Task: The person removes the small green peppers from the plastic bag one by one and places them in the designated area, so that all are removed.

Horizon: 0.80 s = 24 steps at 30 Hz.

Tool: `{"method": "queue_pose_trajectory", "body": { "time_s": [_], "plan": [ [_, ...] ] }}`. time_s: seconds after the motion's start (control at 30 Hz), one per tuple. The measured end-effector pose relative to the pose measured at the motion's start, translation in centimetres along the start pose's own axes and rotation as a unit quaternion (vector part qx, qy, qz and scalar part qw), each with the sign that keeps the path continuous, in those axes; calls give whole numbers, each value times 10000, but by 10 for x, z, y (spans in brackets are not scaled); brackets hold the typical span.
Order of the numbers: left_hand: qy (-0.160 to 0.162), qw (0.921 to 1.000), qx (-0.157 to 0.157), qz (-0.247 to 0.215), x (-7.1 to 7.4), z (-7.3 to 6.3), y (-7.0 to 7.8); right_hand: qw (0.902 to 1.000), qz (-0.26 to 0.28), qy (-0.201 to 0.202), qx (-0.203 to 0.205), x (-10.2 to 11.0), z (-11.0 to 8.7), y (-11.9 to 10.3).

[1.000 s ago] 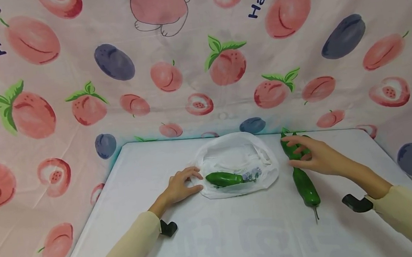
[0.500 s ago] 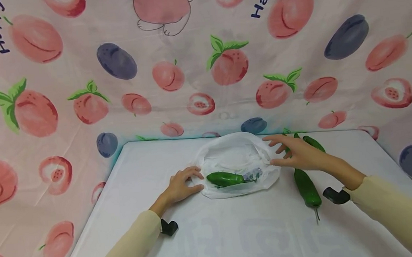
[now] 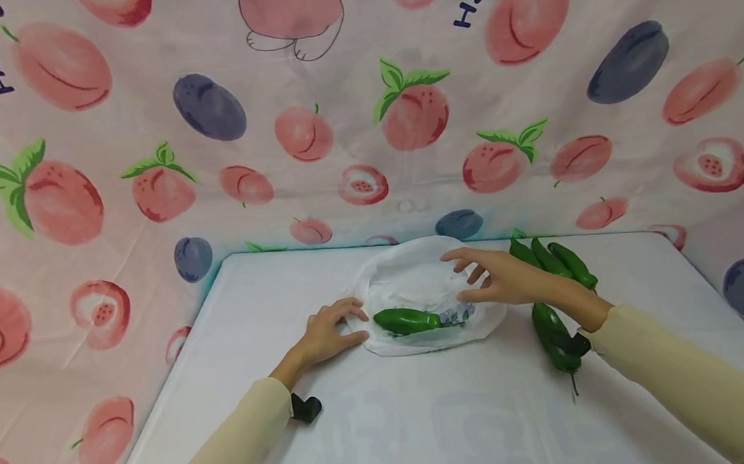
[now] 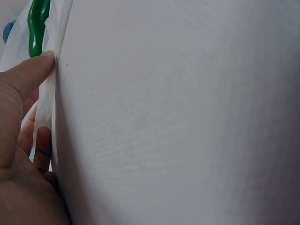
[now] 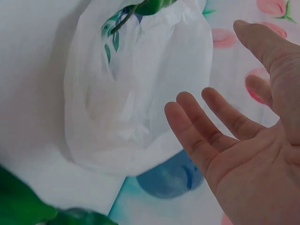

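A white plastic bag lies on the table with its mouth spread wide, and one green chili pepper is inside it. Blue-and-green print shows on the bag beside the pepper's stem. My left hand touches the bag's left edge, thumb and fingers apart; in the left wrist view the thumb tip is right at the bag's edge. Over the bag's right side hovers my right hand, holding nothing, its fingers spread in the right wrist view. Several more green chili peppers lie to the right of the bag.
Nearest the front on the right lies another green pepper, partly behind the right wrist's black camera mount. A white cloth covers the table. Fruit-printed fabric hangs at the back and sides.
My right hand has moved left from above the loose peppers to above the bag's right side, uncovering those peppers. My left hand has stayed at the bag's left edge.
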<state>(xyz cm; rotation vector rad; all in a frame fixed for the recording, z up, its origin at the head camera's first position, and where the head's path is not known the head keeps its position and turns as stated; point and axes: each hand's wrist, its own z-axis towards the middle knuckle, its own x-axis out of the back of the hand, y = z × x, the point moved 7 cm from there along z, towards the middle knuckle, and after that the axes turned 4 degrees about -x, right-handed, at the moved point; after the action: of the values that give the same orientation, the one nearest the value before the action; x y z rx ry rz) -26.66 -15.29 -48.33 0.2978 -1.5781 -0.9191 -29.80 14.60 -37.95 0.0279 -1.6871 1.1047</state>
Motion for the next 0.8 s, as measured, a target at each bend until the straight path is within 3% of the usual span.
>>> {"method": "queue_pose_trajectory", "body": {
  "time_s": [0.33, 0.8],
  "plan": [
    [31, 10000, -79, 15, 0, 0, 1, 9984, 76, -497, 247, -28, 25, -7],
    [48, 9999, -73, 72, 1, -1, 3, 9929, 199, -1167, 121, -56, 50, -12]
  ]
}}
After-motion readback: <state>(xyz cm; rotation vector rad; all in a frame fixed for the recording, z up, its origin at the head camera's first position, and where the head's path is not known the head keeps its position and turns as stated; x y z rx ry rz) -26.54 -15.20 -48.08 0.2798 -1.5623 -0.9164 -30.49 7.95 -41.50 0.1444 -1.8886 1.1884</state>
